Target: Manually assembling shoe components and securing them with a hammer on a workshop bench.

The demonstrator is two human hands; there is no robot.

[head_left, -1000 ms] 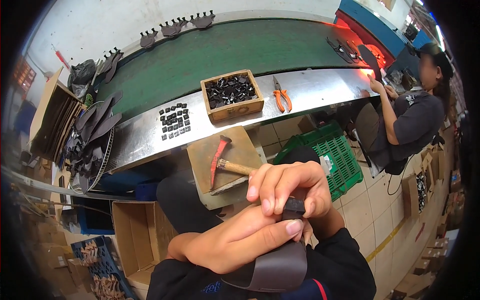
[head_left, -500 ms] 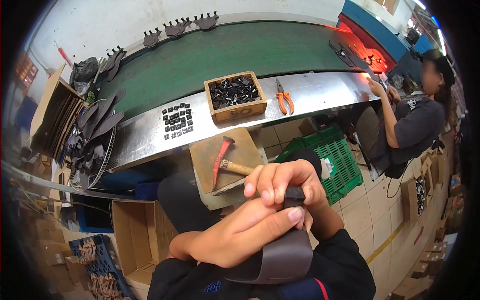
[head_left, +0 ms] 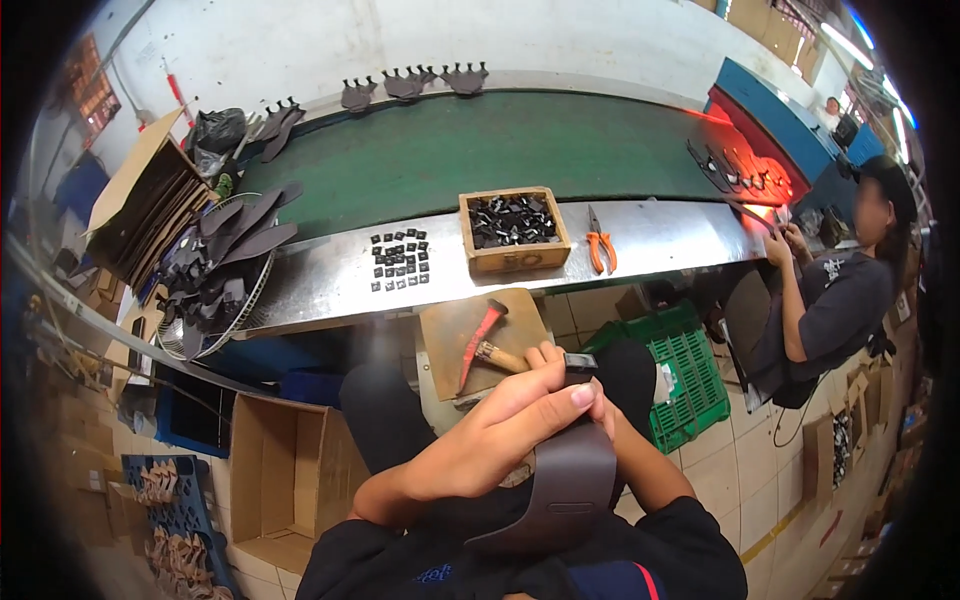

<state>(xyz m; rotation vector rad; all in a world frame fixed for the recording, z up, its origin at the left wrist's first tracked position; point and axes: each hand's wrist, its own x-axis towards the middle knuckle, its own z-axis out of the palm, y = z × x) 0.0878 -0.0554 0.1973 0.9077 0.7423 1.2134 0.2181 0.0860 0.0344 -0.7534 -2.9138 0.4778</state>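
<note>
In front of my chest, a wide dark brown sandal strap (head_left: 575, 490) curves down from between my hands. My left hand (head_left: 505, 430) is closed around its upper end, thumb stretched along the top. Largely hidden behind the left thumb and the strap, my right hand (head_left: 604, 408) grips the same end from the other side. A small black end piece (head_left: 581, 361) sticks out above the fingers. Just beyond my hands, a hammer (head_left: 484, 335) with a red head and wooden handle lies on a brown board (head_left: 450, 320).
A wooden box (head_left: 515, 260) of small black pieces stands on the metal ledge (head_left: 330, 290), between rows of black squares (head_left: 400, 262) and orange-handled pliers (head_left: 600, 245). Behind runs a green belt (head_left: 560, 140). A wire basket (head_left: 262, 290) holds soles; a co-worker (head_left: 835, 300) sits right.
My view has tilted up and shifted left, so the bench sits lower and further right. My right fingers, earlier raised over the strap's end, have dropped behind my left hand.
</note>
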